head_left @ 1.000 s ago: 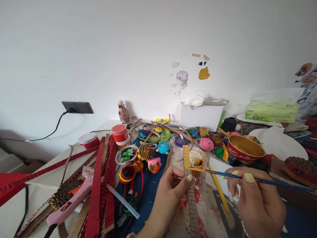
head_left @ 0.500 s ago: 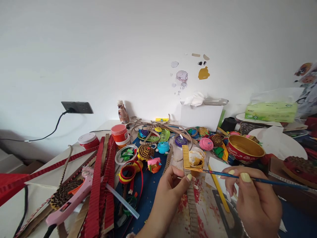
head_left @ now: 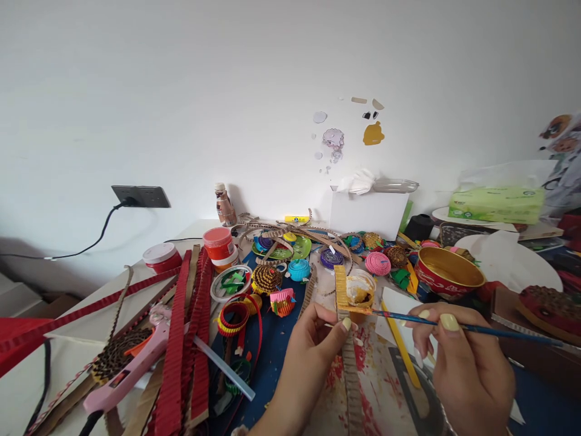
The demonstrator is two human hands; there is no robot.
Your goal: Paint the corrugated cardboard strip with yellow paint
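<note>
Between thumb and fingers, my left hand (head_left: 318, 348) pinches a long corrugated cardboard strip (head_left: 351, 387) near its upper end. That end is coated yellow, while the lower part is bare brown. A blue paintbrush (head_left: 408, 318) is held in my right hand (head_left: 469, 357), its tip touching the strip's yellow part just above my left thumb. Directly behind the strip stands a small cup (head_left: 362, 290) with white and yellow paint in it. A yellow stick (head_left: 402, 345) lies on white paper between the cup and my right hand.
Red corrugated strips (head_left: 175, 351) and a pink glue gun (head_left: 131, 369) lie at the left, near red paint jars (head_left: 220, 248). Several coloured coils, including a pink one (head_left: 377, 264), are spread behind my hands. A red-and-gold tin (head_left: 449, 275) sits at the right.
</note>
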